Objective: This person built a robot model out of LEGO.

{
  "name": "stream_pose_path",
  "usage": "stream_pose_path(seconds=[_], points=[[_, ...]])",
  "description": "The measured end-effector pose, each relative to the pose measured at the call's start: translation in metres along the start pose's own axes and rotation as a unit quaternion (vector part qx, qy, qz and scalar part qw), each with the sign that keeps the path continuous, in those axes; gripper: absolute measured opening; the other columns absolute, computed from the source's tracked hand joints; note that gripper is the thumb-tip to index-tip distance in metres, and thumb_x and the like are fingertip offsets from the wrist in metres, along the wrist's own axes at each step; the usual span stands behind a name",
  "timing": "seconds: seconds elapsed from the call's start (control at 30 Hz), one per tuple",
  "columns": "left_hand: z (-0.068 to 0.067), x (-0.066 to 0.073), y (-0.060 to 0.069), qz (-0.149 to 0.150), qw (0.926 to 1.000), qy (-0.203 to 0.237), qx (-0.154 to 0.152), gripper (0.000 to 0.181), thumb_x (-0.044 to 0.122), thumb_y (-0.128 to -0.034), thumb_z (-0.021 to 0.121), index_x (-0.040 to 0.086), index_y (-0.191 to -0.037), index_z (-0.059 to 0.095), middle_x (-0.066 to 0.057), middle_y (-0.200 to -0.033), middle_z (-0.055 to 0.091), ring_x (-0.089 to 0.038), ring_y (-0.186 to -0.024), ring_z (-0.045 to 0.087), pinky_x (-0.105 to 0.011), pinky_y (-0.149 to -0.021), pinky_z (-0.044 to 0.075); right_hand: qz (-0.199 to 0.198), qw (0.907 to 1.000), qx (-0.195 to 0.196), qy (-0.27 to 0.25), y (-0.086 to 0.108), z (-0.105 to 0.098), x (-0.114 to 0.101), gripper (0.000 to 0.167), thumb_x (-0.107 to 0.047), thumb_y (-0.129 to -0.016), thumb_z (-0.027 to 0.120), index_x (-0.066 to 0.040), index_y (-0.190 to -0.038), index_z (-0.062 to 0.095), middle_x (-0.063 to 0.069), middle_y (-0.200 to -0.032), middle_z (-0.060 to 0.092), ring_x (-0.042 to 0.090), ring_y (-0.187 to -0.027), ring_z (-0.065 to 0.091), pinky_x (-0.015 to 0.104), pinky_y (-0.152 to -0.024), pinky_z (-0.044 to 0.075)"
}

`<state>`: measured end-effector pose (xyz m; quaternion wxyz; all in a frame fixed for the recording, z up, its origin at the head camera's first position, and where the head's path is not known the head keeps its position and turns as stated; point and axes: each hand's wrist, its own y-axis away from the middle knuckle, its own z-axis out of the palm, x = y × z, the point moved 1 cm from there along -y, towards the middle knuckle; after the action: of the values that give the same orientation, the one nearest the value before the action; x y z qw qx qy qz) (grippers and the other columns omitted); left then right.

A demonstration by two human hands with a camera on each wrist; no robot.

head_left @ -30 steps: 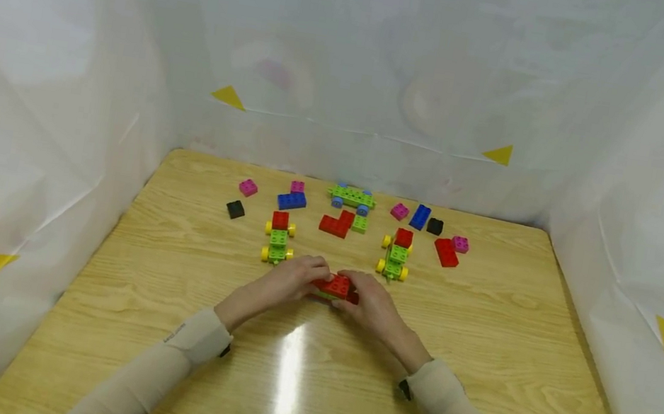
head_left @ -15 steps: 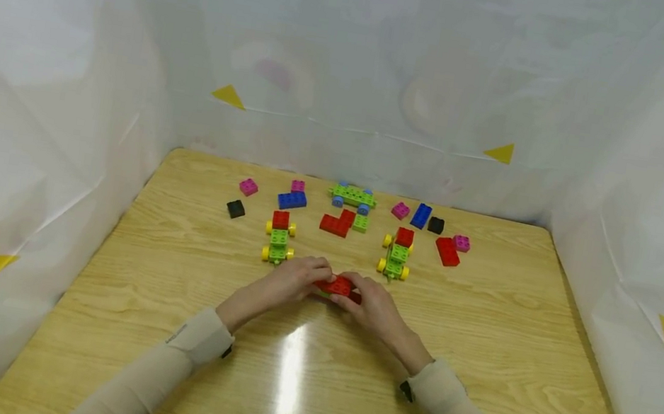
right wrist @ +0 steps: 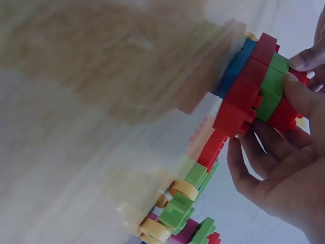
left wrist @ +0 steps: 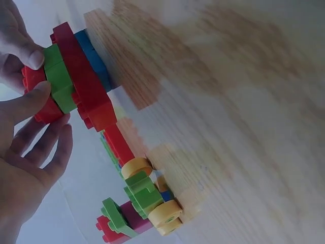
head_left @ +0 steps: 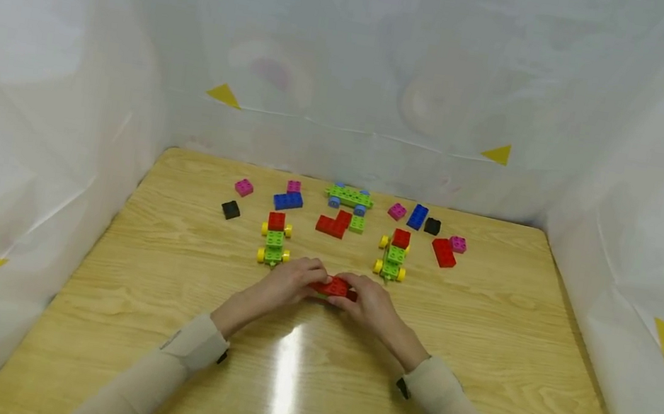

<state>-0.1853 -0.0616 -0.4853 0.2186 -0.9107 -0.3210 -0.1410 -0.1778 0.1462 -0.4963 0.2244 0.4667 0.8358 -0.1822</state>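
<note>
One four-layer brick stack [head_left: 338, 287] is joined, fingers of left hand [head_left: 290, 279] and right hand [head_left: 372, 302] pinching it; two yellow-wheeled cars [head_left: 274, 243] stand built up, far blue-wheeled chassis [head_left: 350, 197] bare.

Wooden table [head_left: 342, 395], white sheeting [head_left: 356, 46], yellow triangles [head_left: 224, 94]

Text: none legible | left sleeve [head_left: 197, 343]: faint mark [head_left: 170, 339], unreadable

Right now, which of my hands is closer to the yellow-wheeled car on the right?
Right. Your right hand is just on the near side of the yellow-wheeled car; your left hand is farther away, at the left of the brick stack.
</note>
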Motion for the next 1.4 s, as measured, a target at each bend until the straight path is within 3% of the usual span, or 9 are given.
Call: stream_pose_path(seconds=[0.2,0.43,0.77,1.07,1.4], points=[[0.0,-0.003,0.0,-0.004,0.9996,0.029,0.004,0.022,0.004,-0.0829,0.074,0.011,-0.103,0.068,-0.002,-0.104,0.063,-0.017,-0.096,0.061,-0.03,-0.086,0.051,0.007,0.9998,-0.011,0.015,-0.003,0.0,-0.003,0.035,-0.032,-0.088,0.071,-0.011,-0.115,0.066,0.002,-0.1,0.068,0.011,-0.077,0.055,0.027,-0.065,0.046],[0.003,-0.003,0.001,0.007,0.9993,0.03,0.021,0.02,0.004,-0.0834,0.073,0.009,-0.102,0.067,-0.004,-0.104,0.063,-0.02,-0.096,0.06,-0.033,-0.086,0.05,-0.004,0.9985,-0.001,0.054,-0.002,0.003,-0.002,0.037,-0.033,-0.088,0.07,-0.009,-0.116,0.065,0.006,-0.104,0.068,0.015,-0.081,0.058,0.03,-0.068,0.047],[0.003,-0.001,0.001,-0.004,0.9995,0.021,0.022,0.018,0.006,-0.0853,0.072,0.012,-0.102,0.066,-0.002,-0.104,0.061,-0.019,-0.097,0.058,-0.032,-0.087,0.049,-0.026,0.9964,0.012,0.08,-0.001,-0.002,-0.005,0.036,-0.031,-0.089,0.07,-0.008,-0.115,0.063,0.008,-0.105,0.067,0.02,-0.084,0.058,0.036,-0.07,0.047],[0.003,-0.001,0.005,-0.027,0.9984,0.041,0.026,0.017,0.005,-0.0874,0.07,0.011,-0.103,0.066,-0.004,-0.105,0.058,-0.019,-0.096,0.056,-0.032,-0.083,0.05,-0.032,0.9986,-0.007,0.042,-0.005,0.0,-0.006,0.033,-0.031,-0.091,0.067,-0.009,-0.115,0.061,0.006,-0.105,0.066,0.018,-0.084,0.056,0.033,-0.071,0.047],[0.01,-0.003,0.007,-0.035,0.9963,0.072,0.031,0.018,0.006,-0.0887,0.068,0.013,-0.106,0.066,-0.004,-0.107,0.056,-0.018,-0.098,0.055,-0.033,-0.083,0.05,-0.006,0.9996,-0.028,0.006,-0.003,0.0,-0.002,0.031,-0.03,-0.092,0.066,-0.01,-0.116,0.06,0.003,-0.104,0.064,0.015,-0.085,0.055,0.03,-0.071,0.046]])
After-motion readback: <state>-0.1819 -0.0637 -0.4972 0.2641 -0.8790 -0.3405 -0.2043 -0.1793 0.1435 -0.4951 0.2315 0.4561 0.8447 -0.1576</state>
